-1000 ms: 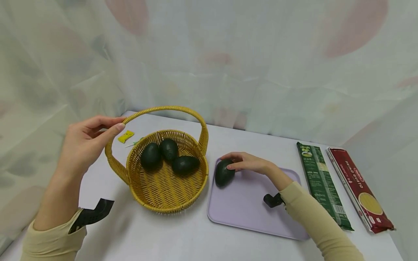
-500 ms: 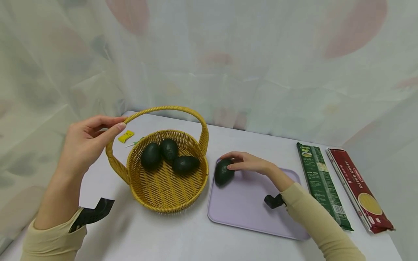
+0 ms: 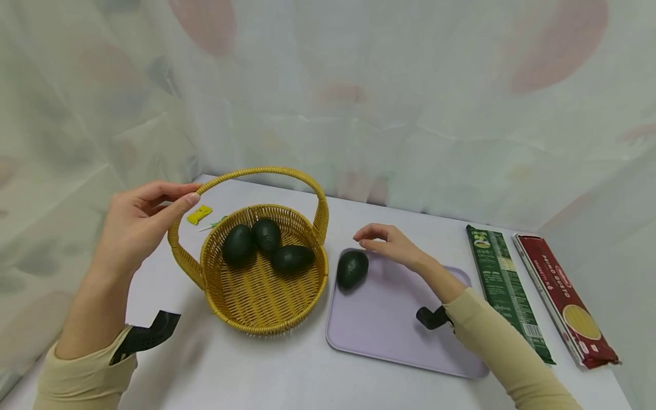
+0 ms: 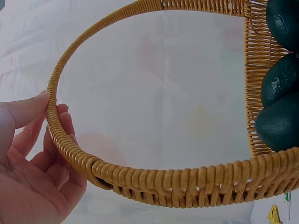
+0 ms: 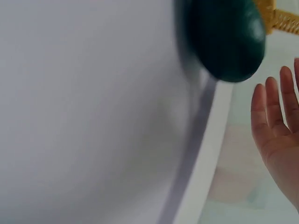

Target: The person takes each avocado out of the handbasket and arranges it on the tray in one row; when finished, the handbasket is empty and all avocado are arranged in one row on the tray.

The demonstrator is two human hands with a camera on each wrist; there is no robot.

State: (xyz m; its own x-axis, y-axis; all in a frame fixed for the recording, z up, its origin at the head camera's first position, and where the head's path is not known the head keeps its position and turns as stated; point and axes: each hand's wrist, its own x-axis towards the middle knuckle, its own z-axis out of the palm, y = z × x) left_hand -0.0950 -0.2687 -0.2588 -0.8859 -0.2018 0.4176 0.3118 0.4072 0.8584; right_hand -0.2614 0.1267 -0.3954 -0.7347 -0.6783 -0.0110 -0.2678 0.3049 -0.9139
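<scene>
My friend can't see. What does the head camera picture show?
A left hand holds a basket handle; three avocados lie inside. A fourth avocado lies on a purple tray, the open right hand just above it.

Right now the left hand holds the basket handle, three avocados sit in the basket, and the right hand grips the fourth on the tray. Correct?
Not quite. The right hand is open above the avocado on the tray, not gripping; the head view shows this. The rest stands.
</scene>
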